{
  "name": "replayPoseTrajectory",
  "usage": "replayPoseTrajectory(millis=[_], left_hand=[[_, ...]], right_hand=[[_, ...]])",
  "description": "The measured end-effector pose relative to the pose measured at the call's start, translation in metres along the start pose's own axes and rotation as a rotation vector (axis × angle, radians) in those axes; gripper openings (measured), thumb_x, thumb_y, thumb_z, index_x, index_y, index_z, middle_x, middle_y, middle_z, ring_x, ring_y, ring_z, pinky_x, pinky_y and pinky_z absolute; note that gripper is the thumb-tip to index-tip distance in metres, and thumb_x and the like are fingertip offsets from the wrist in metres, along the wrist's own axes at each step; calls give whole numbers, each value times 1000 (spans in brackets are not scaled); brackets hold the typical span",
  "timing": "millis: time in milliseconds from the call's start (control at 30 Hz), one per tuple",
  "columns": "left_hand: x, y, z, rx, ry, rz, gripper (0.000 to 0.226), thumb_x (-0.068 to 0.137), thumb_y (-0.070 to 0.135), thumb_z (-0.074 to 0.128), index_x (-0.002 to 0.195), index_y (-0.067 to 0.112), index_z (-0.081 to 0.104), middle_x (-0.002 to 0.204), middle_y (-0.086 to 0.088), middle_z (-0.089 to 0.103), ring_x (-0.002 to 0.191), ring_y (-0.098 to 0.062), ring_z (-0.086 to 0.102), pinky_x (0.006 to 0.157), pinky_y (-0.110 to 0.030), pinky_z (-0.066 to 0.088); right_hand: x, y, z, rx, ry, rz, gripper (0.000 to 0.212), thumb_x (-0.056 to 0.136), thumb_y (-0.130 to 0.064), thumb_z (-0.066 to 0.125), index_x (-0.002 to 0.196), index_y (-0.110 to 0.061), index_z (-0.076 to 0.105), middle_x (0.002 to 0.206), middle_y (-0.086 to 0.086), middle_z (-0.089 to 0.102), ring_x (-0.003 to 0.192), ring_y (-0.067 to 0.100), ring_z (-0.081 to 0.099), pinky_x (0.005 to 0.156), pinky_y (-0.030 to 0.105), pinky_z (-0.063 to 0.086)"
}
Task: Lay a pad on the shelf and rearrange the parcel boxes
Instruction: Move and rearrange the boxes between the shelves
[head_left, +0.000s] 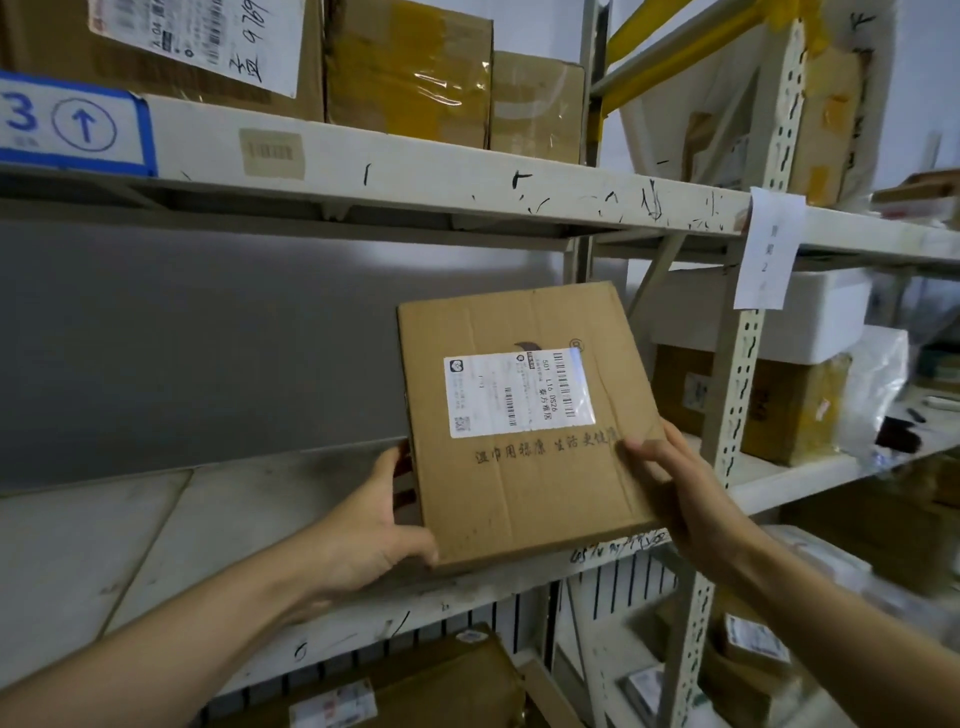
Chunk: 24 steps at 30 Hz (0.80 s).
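A brown cardboard parcel box (524, 478) with a white shipping label stands upright at the right end of the middle shelf (171, 525), its labelled face toward me. My left hand (374, 535) grips its lower left corner, thumb on the front and fingers behind. My right hand (675, 488) holds the lower right edge, fingers laid on the front face. A grey sheet lines the back of this shelf bay. I cannot tell whether a pad lies on the shelf board.
Several taped cardboard boxes (410, 73) fill the shelf above, beside a blue "3" arrow sign (72, 124). A perforated upright post (737, 374) stands right of the box. More parcels sit on the neighbouring rack (779, 400) and on the shelf below (395, 686).
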<state>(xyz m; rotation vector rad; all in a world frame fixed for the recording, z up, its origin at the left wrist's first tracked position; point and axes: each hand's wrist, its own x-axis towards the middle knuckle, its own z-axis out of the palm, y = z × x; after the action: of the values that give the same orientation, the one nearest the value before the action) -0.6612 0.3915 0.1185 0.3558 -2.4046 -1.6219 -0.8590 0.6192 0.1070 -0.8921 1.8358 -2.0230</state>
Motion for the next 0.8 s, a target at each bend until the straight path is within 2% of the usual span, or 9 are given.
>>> replayPoseTrajectory(millis=[133,233,333,367,467,567,633,700,800], left_hand=[[-1,7,15,51,-32,44,119,75,-1,78,157,32,-3,161,6,22,149,-18,21,117,-35,21],[1,9,24,98,-80,91,119,77,1,78,157,34,-5,162,9,17,149,-15,18,111,-26,23],[1,16,39,121,-96,172,117,81,3,75,154,40,-8,155,22,12,139,-2,17,85,0,35],[1,21,44,130,-91,209,115,83,4,74,153,41,-9,147,27,11,133,3,15,81,4,36],[1,40,59,173,-87,322,110,87,13,72,151,47,-10,135,33,12,128,10,14,100,-8,22],[5,66,67,201,-109,422,111,87,21,73,151,52,-13,140,36,11,135,3,19,100,-9,34],[9,85,70,249,-103,484,110,86,26,72,152,51,-12,143,36,10,139,-1,20,113,-29,36],[11,105,72,287,-94,532,108,86,30,73,153,47,-11,142,31,13,140,-3,20,117,-42,34],[12,124,75,299,-97,573,110,85,36,73,155,42,-12,146,28,12,140,-5,22,119,-39,31]], right_hand=[[-19,7,-11,21,85,1,62,72,-48,65,132,-39,51,123,10,61,107,34,60,74,40,50],[-31,10,-23,49,158,-24,56,73,-50,65,127,-43,54,121,8,61,108,35,60,74,44,54],[-42,14,-37,87,268,-98,44,75,-51,65,119,-43,61,111,2,70,109,33,63,82,51,55],[-46,14,-41,106,319,-118,44,75,-52,65,118,-41,62,109,1,71,109,34,63,86,54,55],[-59,10,-51,169,459,-166,39,72,-57,66,107,-40,66,110,4,71,110,36,63,90,61,53],[-68,-1,-58,221,572,-223,21,77,-55,62,91,-42,70,110,7,68,112,41,61,93,69,48],[-71,-9,-61,252,622,-256,16,85,-51,59,91,-40,69,113,9,66,110,39,61,91,70,49],[-73,-21,-64,272,660,-299,15,88,-49,57,90,-40,69,119,13,64,109,38,60,90,67,50],[-77,-34,-74,286,701,-351,33,78,-50,58,106,-37,69,123,11,63,110,34,58,79,50,51]])
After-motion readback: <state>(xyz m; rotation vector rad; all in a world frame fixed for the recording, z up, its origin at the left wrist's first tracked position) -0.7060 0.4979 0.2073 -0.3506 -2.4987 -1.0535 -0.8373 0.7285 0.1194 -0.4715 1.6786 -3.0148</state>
